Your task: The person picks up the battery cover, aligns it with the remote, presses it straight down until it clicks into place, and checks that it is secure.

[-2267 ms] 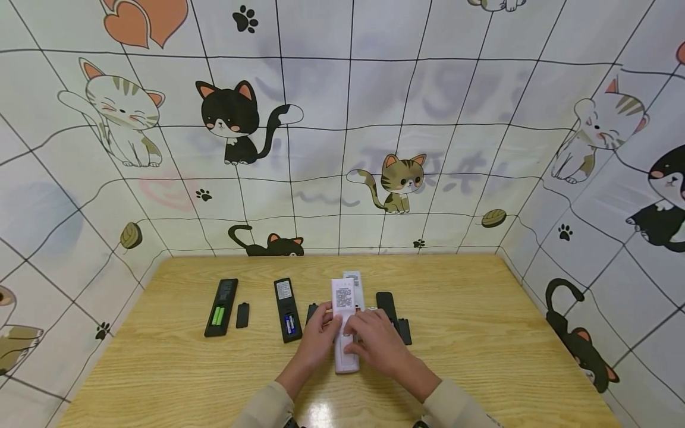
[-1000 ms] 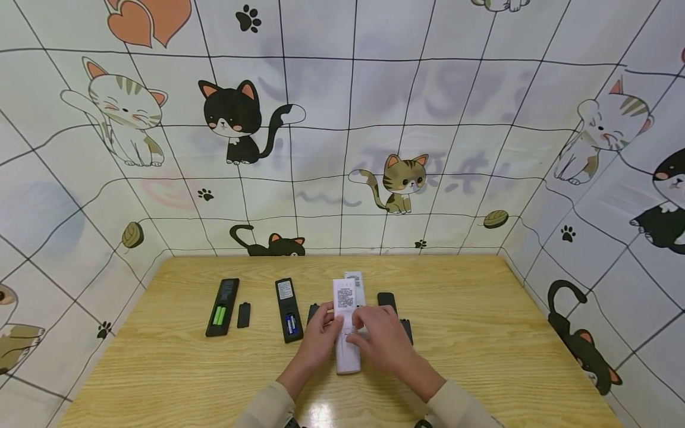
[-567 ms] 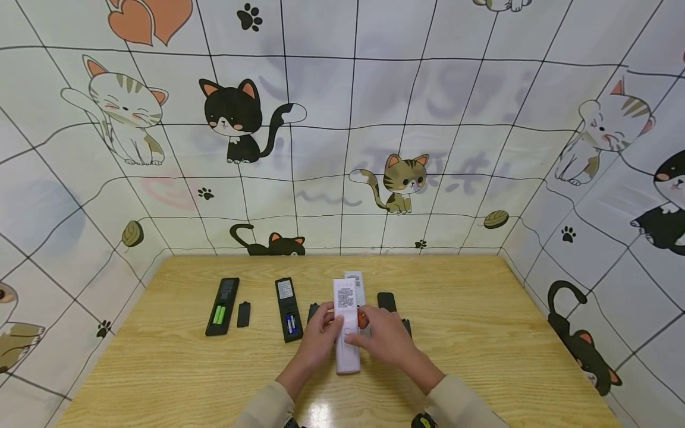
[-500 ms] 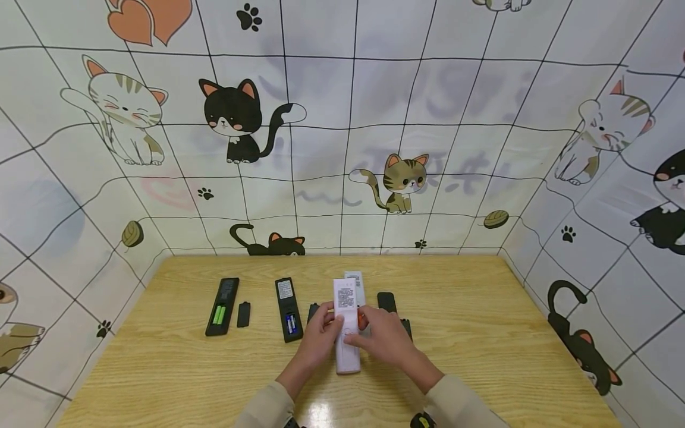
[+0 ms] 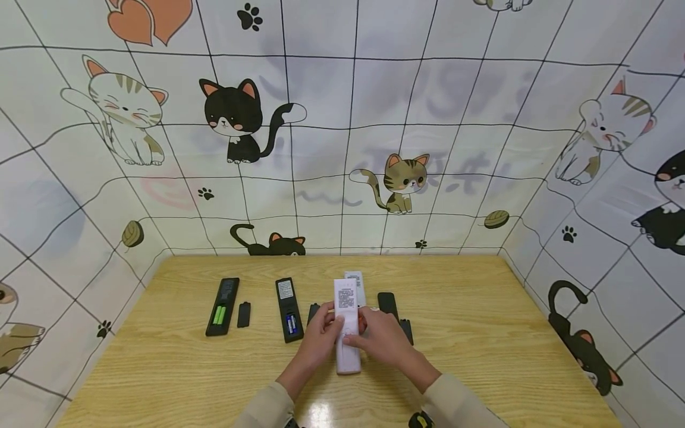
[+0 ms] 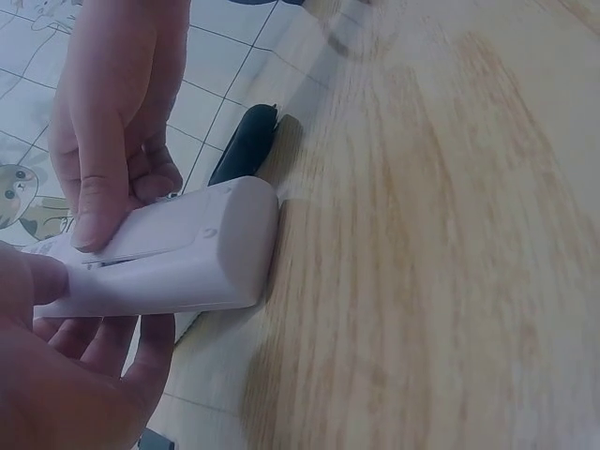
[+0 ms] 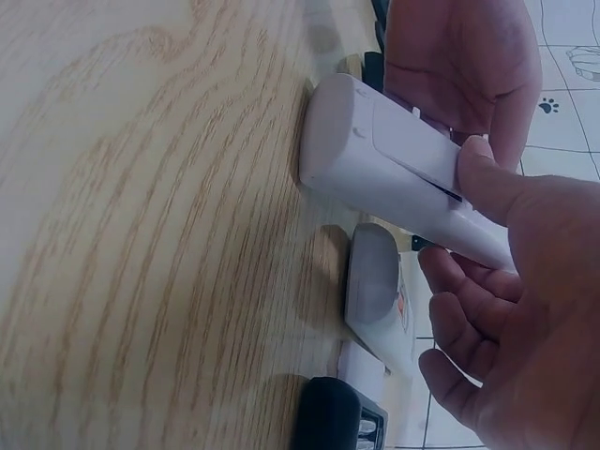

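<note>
A white remote control (image 5: 348,359) lies back side up between both hands, its printed label at the far end. My left hand (image 5: 319,336) grips it along the left side, thumb on top and fingers beneath. From the other side my right hand (image 5: 386,336) holds it, with the thumb (image 7: 483,169) on the battery cover (image 7: 412,141) and the fingers by the opposite edge. A narrow dark gap runs along one side of that cover in both wrist views. The near end of the remote is close over the wooden table (image 5: 455,368).
Behind stands another white remote (image 5: 354,276), partly covered. To the left lie a black remote with green batteries (image 5: 222,306), a small black cover (image 5: 243,315) and a black remote with blue batteries (image 5: 289,309). A black remote (image 5: 387,301) and dark cover (image 5: 407,330) lie right.
My right hand's fingers have shifted from across the remote's back to its right side, leaving the thumb on the cover. My left hand and the remote have stayed in place.
</note>
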`<state>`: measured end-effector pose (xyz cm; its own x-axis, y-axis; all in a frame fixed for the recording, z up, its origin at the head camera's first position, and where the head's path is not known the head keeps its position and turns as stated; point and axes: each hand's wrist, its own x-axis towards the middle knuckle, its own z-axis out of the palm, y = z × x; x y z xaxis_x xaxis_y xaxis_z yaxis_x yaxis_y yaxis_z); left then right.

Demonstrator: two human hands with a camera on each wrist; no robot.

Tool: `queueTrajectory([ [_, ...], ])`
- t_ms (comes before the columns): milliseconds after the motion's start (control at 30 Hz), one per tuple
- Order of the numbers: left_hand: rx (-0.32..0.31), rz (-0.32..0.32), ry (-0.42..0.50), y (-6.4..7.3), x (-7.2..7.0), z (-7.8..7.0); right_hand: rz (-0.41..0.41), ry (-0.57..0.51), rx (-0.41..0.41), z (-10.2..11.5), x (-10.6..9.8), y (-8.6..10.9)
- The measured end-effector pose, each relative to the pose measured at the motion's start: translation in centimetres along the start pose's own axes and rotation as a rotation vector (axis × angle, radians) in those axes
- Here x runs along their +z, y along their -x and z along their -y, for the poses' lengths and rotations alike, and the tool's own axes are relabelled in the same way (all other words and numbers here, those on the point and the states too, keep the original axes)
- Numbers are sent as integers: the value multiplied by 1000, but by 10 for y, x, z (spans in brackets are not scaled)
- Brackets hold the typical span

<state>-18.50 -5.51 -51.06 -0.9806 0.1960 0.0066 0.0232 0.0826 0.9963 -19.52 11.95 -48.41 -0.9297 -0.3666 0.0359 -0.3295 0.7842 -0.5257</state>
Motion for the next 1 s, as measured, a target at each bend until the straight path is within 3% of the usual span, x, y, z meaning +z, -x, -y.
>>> queueTrajectory([
  [367, -3, -2, -34, 3, 1, -3, 5, 5, 25, 5, 1, 3],
  [633, -5, -15, -20, 2, 2, -5, 25, -3, 13, 5, 0, 2],
  [1000, -13, -35, -24, 3, 2, -3, 52, 69, -30, 8, 4, 1],
])
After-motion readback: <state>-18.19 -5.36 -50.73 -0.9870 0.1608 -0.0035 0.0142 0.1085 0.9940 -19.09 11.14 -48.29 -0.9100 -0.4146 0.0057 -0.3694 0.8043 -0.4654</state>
